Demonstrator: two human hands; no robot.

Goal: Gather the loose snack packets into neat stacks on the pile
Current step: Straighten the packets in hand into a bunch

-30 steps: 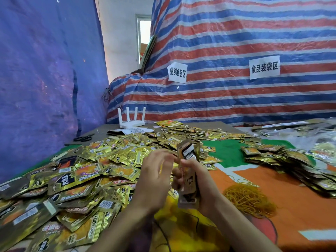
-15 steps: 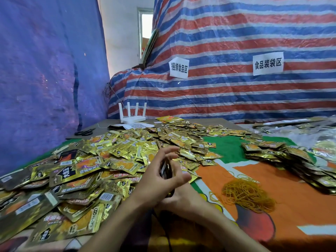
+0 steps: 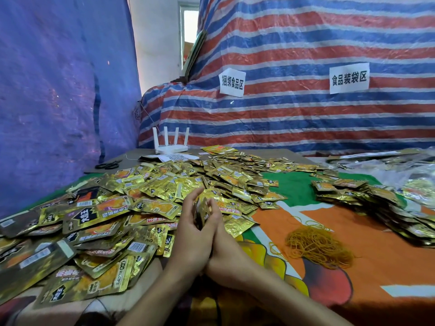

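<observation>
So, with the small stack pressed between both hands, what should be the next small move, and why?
Probably tap the stack edge-down on the cloth to square it. The left hand and right hand clamp it upright from both sides, yet its top edges look uneven; the rubber bands lie to the right.

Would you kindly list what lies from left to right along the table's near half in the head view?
Loose packets → left hand → right hand, both pressing a small stack → rubber bands → stacked packets.
</observation>
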